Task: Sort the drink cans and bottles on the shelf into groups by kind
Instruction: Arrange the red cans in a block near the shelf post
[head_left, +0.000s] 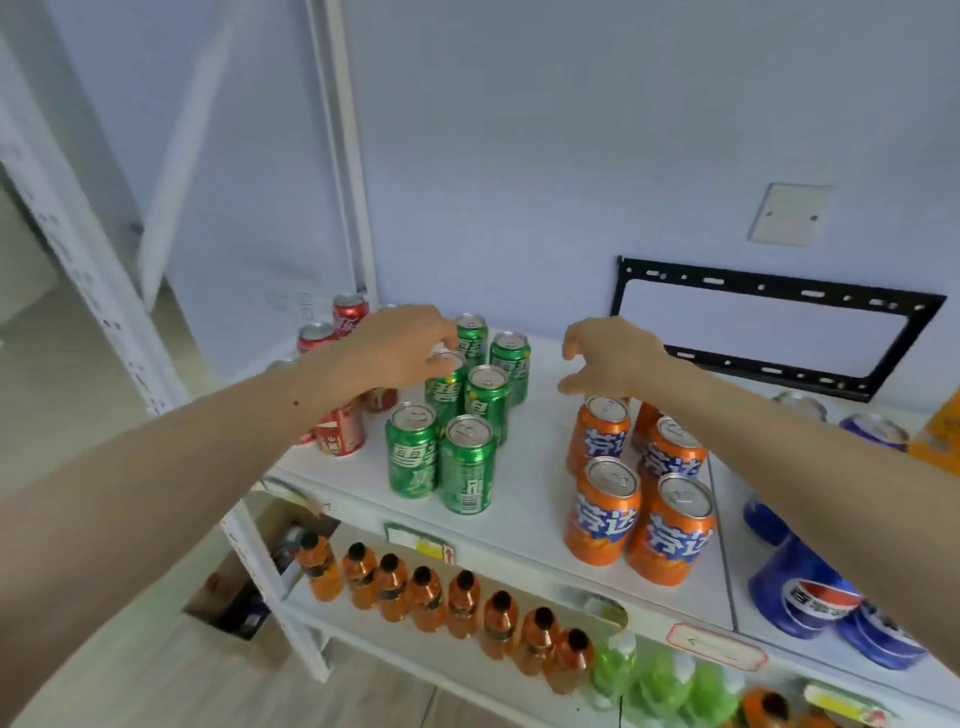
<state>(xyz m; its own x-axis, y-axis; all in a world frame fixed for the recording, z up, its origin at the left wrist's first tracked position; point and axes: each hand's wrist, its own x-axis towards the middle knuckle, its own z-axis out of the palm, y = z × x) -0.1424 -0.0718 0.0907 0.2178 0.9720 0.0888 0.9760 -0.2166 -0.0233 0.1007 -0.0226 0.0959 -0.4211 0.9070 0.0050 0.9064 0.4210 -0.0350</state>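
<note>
Several green cans (467, 462) stand in paired rows on the white top shelf (540, 467). Red cans (340, 431) stand to their left, partly hidden by my left arm. Several orange cans (608, 514) are grouped to the right, with blue cans (800, 592) at the far right. My left hand (389, 348) reaches over the red cans, and its fingers curl round the top of a green can (445, 389) in the middle row. My right hand (613, 358) hovers above the rear orange cans with loosely curled fingers, holding nothing.
The lower shelf holds a row of orange bottles (426, 592) and green bottles (665, 680). A black metal frame (769, 280) hangs on the wall behind the shelf. A white upright post (353, 156) stands at the back left. A yellow pack (940, 436) sits at the right edge.
</note>
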